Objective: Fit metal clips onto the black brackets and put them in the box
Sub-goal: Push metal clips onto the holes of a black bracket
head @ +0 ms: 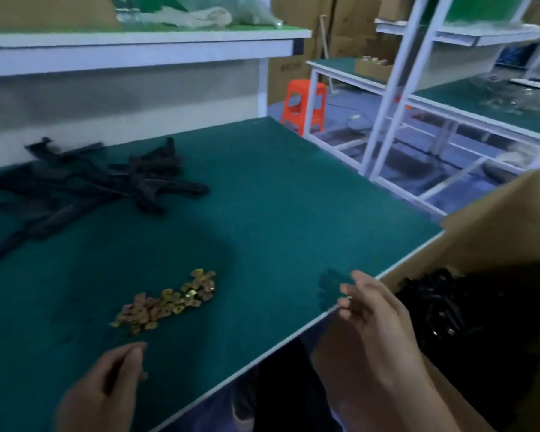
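Left hand (106, 388) at near worktop (278, 198) edge, fingers curled toward thumb; hold unclear. Right hand (371, 310) at right edge beside box (496, 219), fingers loosely curled, contents blurred. Metal clips (166, 302) near front: probably light, springy; pinch flat sides. Black brackets (75, 188) far-left: probably stiff; grip mid-length.

head cam | faces forward-down | close over table (262, 213) edge | single view

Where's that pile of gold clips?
Head view: the metal clips lie on the green table, left of centre, just beyond the left hand, nearer than the black brackets.
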Demonstrator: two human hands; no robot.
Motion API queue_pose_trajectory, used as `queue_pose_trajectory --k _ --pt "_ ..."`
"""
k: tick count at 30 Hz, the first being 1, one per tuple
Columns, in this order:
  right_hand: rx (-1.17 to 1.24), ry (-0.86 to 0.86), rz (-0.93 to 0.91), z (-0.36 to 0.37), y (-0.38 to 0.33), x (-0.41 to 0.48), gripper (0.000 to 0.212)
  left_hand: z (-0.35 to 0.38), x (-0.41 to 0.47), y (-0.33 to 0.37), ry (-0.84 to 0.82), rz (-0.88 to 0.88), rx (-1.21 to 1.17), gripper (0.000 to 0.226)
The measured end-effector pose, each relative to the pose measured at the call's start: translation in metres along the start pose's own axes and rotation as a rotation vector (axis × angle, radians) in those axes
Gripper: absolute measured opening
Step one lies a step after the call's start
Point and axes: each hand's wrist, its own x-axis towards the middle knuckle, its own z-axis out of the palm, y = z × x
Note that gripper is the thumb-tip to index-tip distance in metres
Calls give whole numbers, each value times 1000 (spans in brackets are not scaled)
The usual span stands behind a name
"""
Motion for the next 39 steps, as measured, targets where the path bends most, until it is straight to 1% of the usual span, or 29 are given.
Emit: queue_pose_trajectory --k 2,5,6,8,9,11,12,13,14,15,16,17,18,19,20,21,22,23,25,27,29,30,32,34,35,36,37,38,39 --pt "-183 -186 -62 48 0 8 12 5 -3 -11 104 76 54 15" --pt "-442 -490 -163 129 7 30 10 11 -5 -8 186 21 26 18" --pt "-550 -569 -203 157 12 40 9 13 -4 -8 215 34 43 18" --pt "-739 -676 -241 214 21 62 7 12 -2 -7 244 79 49 18" --pt "-777 -711 -213 241 27 72 6 11 0 -7 245 83 35 19" --pt "-816 -733 -140 289 42 88 7 13 -2 -12 210 43 21 20" --pt "-867 -718 -173 309 51 94 9 17 -4 -17 210 32 36 21" --pt "-949 -691 -255 326 59 100 12 19 -4 -23 212 69 14 22" --pt "-1038 -664 -336 340 68 106 19 19 -1 -28 183 100 32 19" --pt "-1126 -639 -386 351 74 110 29 14 5 -28 109 133 82 8" --pt "-1207 -625 -402 359 80 113 36 -1 1 -25 -68 161 92 22" --pt "-1280 -620 -408 364 86 116 37 -6 4 -33 -26 87 -18 38" --pt "-1359 -617 -434 367 91 119 35 -8 6 -36 -19 -40 -72 44" --pt "-1434 -612 -476 368 95 120 31 -11 4 -36 -3 -89 -158 42" --pt "-1489 -609 -518 367 98 121 28 -15 3 -34 -3 -44 -180 29" --pt "-1515 -607 -560 364 100 120 26 -7 6 -24 -20 3 46 13" --pt "-1518 -607 -598 359 100 116 26 1 1 -17 31 7 54 16" --pt "-1496 -611 -633 351 98 112 25 6 -3 -13 113 58 74 21" --pt "-1413 -626 -688 329 89 99 23 11 -10 -2 145 61 63 21" --pt "-1364 -635 -741 296 76 81 26 8 -9 0 197 76 18 24" --pt "-1320 -625 -839 254 57 56 31 4 -8 1 256 96 -23 31" --pt "-1291 -627 -916 230 46 43 32 3 -9 4 270 97 -52 36" --pt "-1256 -657 -1051 181 26 11 38 1 -9 15 267 220 -16 49" --pt "-1253 -720 -1072 143 6 -22 39 1 -6 32 200 392 55 71" --pt "-1259 -765 -1090 128 -2 -37 36 4 -4 40 150 512 97 71" --pt "-1252 -797 -1128 116 -10 -50 32 10 -4 49 119 649 151 59" --pt "-1231 -799 -1161 105 -16 -60 30 17 -6 56 96 746 185 43" --pt "-1190 -743 -1146 97 -22 -69 30 22 -10 63 69 770 176 32" --pt "-1107 -632 -1065 91 -26 -78 32 25 -14 69 31 716 106 25"
